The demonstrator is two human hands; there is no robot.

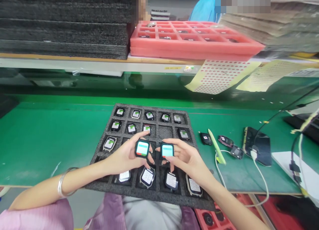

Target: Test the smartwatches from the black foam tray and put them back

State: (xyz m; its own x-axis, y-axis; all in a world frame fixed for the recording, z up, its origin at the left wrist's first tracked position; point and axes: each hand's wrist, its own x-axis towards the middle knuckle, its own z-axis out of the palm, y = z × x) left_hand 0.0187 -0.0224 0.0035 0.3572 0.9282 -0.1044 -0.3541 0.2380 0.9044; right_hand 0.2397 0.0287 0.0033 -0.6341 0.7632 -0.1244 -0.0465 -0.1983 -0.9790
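My left hand [136,155] grips a smartwatch [142,148] by its edges, with its lit screen facing up. In my right hand [183,153] is a second smartwatch [167,150], pinched at its side, its screen showing a similar cyan and white display. Both watches are held side by side above a dark grey foam tray [119,190]. Several more watches lie in the tray's square pockets, among them a silver-rimmed watch [148,176] and a black watch [171,180] nearest me. My hands and forearms hide some of the middle pockets.
Right of the tray, a green pen-like tool [216,147], small devices and a phone [256,146] with a white cable lie on the green table [62,133]. A pink foam tray [194,49] and black foam stacks [64,24] fill the shelf above. Beyond it is a person's blue sleeve.
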